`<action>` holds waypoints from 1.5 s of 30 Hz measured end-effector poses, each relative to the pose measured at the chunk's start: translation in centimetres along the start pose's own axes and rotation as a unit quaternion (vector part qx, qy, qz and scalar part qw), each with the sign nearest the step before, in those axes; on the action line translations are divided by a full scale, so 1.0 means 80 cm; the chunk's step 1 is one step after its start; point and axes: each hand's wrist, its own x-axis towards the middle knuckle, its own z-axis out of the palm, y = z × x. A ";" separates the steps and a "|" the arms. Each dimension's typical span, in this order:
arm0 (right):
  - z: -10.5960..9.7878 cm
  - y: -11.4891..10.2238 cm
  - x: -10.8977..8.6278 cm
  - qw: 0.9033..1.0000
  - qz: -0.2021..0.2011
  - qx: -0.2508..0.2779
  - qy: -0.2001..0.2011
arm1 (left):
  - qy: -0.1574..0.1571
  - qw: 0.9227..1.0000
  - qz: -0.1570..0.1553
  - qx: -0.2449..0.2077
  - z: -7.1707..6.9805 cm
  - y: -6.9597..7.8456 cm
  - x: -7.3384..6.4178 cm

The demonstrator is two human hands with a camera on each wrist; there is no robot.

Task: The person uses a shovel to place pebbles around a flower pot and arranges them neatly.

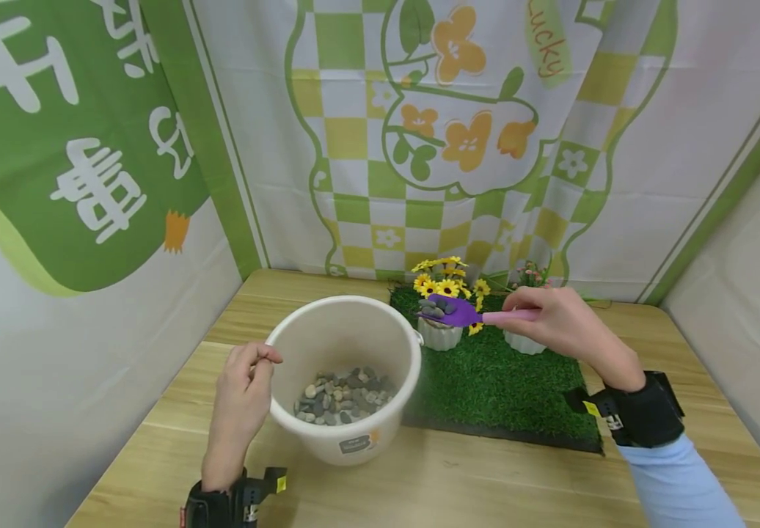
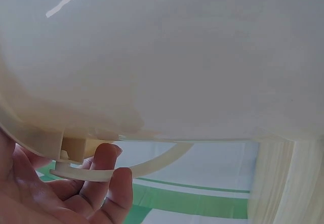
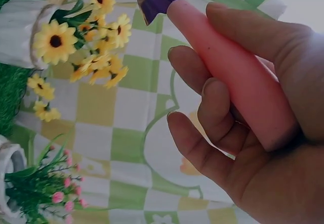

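My right hand [image 1: 558,323] grips the pink handle [image 3: 233,77] of a small garden trowel. Its purple blade [image 1: 461,314] carries several grey pebbles [image 1: 434,306] and is held level above the pot of yellow flowers [image 1: 447,282]. At the bucket's left side, my left hand [image 1: 243,392] holds the rim, its fingers [image 2: 104,168] curled by the bail handle [image 2: 159,163]. The white bucket [image 1: 347,308] stands upright on the table, with many grey and tan pebbles [image 1: 343,396] over its bottom. The trowel blade partly hides the white flower pot [image 1: 441,339].
A green artificial grass mat [image 1: 499,396] lies right of the bucket on the wooden table [image 1: 446,477]. On it, a second white pot [image 1: 524,343] holds pink flowers [image 3: 63,196], partly behind my right hand. A patterned curtain [image 1: 367,220] hangs behind the table.
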 end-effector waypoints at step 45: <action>0.130 0.048 -0.021 0.997 0.022 0.067 -0.011 | -0.003 1.000 0.006 -0.016 -0.001 -0.004 0.000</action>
